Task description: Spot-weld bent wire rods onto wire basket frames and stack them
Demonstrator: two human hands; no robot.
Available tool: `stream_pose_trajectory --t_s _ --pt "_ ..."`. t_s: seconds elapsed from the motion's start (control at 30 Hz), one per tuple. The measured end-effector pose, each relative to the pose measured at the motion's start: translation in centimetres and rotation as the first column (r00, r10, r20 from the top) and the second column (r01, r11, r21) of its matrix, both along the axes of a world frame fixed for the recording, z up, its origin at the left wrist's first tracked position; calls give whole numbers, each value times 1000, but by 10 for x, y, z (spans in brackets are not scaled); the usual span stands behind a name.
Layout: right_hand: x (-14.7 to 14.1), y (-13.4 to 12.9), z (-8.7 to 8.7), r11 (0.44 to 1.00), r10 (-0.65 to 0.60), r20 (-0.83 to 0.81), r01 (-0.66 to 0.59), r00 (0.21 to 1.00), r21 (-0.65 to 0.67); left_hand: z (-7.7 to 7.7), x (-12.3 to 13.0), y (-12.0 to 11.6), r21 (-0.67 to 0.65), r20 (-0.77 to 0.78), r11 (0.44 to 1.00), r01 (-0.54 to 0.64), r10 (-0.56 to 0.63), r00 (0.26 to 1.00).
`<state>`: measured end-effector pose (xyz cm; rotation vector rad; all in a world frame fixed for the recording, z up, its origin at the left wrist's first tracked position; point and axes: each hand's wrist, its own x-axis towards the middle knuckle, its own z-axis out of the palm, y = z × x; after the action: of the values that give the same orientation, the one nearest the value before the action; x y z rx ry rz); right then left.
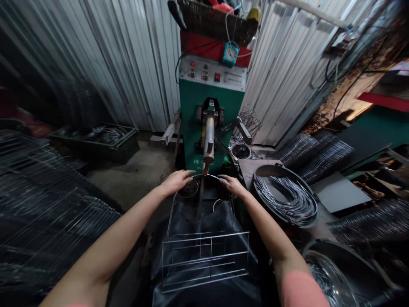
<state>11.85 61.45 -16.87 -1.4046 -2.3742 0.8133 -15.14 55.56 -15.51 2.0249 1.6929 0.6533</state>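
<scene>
A wire rack (pixel 211 256) rests over the dark apron (pixel 188 217) on my lap, its basket part nearest me. Its long side wires run forward to a curved end wire (pixel 212 175). My left hand (pixel 175 183) has its fingers closed at the left side of that curve. On the other side, my right hand (pixel 233 186) pinches the curve between thumb and fingers. The middle of the curve sits under the tip of the upper electrode (pixel 208 151) of a green spot welder (pixel 191 111), where a small red glow shows. The lower electrode is mostly hidden.
A round tray (pixel 255 187) of wire loops stands at right, with a bowl of small metal pieces (pixel 329 277) nearer me. Stacked wire racks (pixel 57 221) fill the left. A green bin (pixel 121 147) lies behind them. A basket (pixel 217 21) tops the welder.
</scene>
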Motion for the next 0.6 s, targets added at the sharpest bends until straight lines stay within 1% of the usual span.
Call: stream_pose_trajectory --t_s 0.03,0.1,0.13,0.17,0.2,0.23,0.27,0.33,0.4,0.43,0.47,0.53,0.6 --pt "17 -9 -3 998 -61 -90 59 994 -27 7 -3 -16 25 7 999 -34 34 999" --pt "57 -38 -15 979 -196 -227 178 954 -98 20 -8 -60 77 89 994 -77 70 994" --pt "78 -58 -24 962 -252 -257 213 933 -169 23 -9 -85 97 146 991 -93 78 986" --pt "97 -81 -35 934 -308 -267 237 913 -266 22 -9 -111 109 194 988 -110 87 977" --pt "113 -106 -46 895 -329 -254 213 910 -393 18 -8 -137 112 233 985 -133 104 967" --pt "124 -132 -57 833 -293 -240 124 926 -539 11 -5 -161 99 264 983 -156 125 956" --pt "131 -157 -68 778 -303 -257 83 918 -623 0 -1 -182 97 300 978 -186 150 942" --pt "131 -199 -84 750 -330 -338 27 881 -661 -26 10 -216 134 397 957 -256 185 899" --pt "117 -227 -93 756 -332 -433 -38 838 -653 -49 24 -235 109 487 940 -323 233 842" --pt "108 -236 -94 766 -328 -457 -50 827 -641 -57 32 -241 83 537 933 -351 255 804" --pt "99 -240 -94 780 -325 -464 -44 824 -624 -62 40 -244 48 593 927 -372 274 757" --pt "86 -242 -93 823 -296 -451 -15 842 -568 -63 56 -246 -34 705 920 -392 300 642" --pt "81 -238 -94 876 -217 -452 -31 865 -481 -58 68 -246 -119 775 910 -397 335 536"
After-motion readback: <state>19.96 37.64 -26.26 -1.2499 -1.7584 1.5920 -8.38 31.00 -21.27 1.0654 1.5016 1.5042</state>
